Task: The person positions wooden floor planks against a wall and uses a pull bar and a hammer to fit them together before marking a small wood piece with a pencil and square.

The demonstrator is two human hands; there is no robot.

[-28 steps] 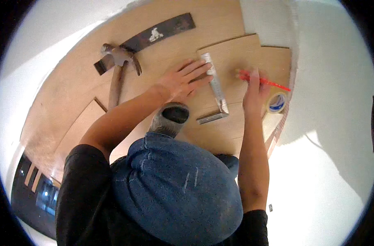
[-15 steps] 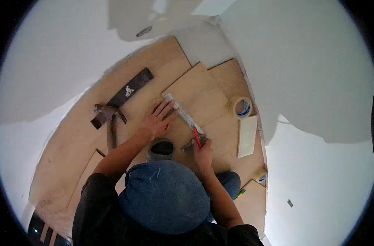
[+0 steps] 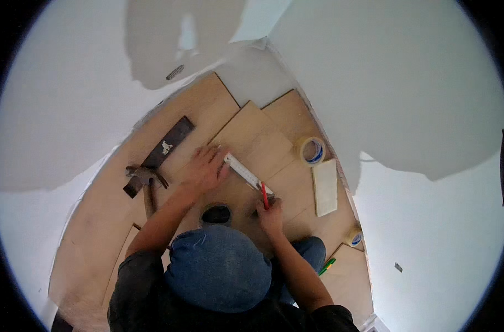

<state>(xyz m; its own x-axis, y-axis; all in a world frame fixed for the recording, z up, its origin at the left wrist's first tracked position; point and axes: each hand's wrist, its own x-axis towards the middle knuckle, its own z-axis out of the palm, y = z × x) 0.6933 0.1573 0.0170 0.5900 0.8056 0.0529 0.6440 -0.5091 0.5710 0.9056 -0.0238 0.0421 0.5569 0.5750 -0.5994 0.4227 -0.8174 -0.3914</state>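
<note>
My left hand [image 3: 208,169] lies flat on the wood-look floor planks, fingers stretched and slightly blurred, beside the far end of a white-bladed square [image 3: 243,172]. Whether its fingertips touch the blade is hard to see. My right hand [image 3: 270,217] is closed around a red pencil [image 3: 265,195], which stands up from the fingers. That hand is at the near end of the square, partly covering its dark handle. The blade slants across the plank between both hands.
At left, a claw hammer [image 3: 146,182] rests across a dark flat bar [image 3: 174,133]. Tape rolls [image 3: 302,152] and a pale strip [image 3: 325,191] lie along the right wall. A green-handled tool [image 3: 328,266] is beside my knee [image 3: 313,250]. Loose planks [image 3: 252,124] meet the far corner.
The square has shifted right across the planks, and my left fingers have come off its blade to beside its far end. My right hand still grips the pencil. The whole view has also shifted.
</note>
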